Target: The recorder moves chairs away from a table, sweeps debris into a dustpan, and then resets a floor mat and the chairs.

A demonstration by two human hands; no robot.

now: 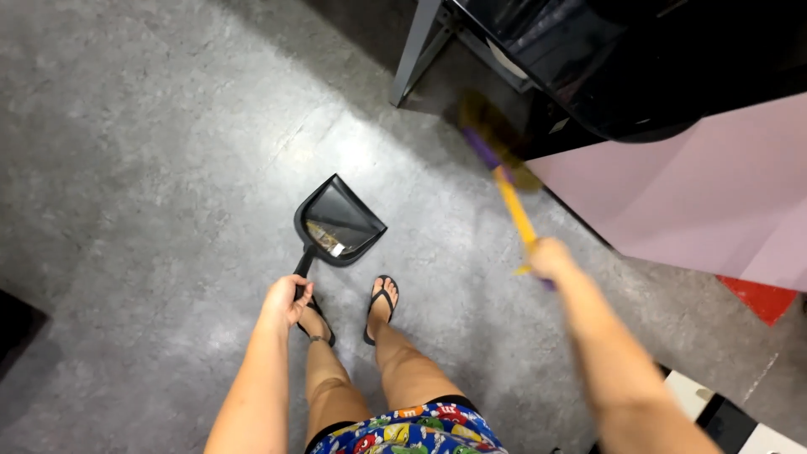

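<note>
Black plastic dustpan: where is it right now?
The black plastic dustpan sits mid-frame on the grey floor, just ahead of the sandalled feet, its handle held by the left hand.

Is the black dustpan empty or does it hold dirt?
Not empty: the dustpan, held by the left hand, has brownish debris inside.

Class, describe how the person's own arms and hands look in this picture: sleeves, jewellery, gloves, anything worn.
Both forearms are bare, with no sleeves in view. The left hand and the right hand wear no gloves, and no watch or bracelet shows on either wrist. The right hand is motion-blurred, so rings cannot be judged there; none is visible on the left.
</note>
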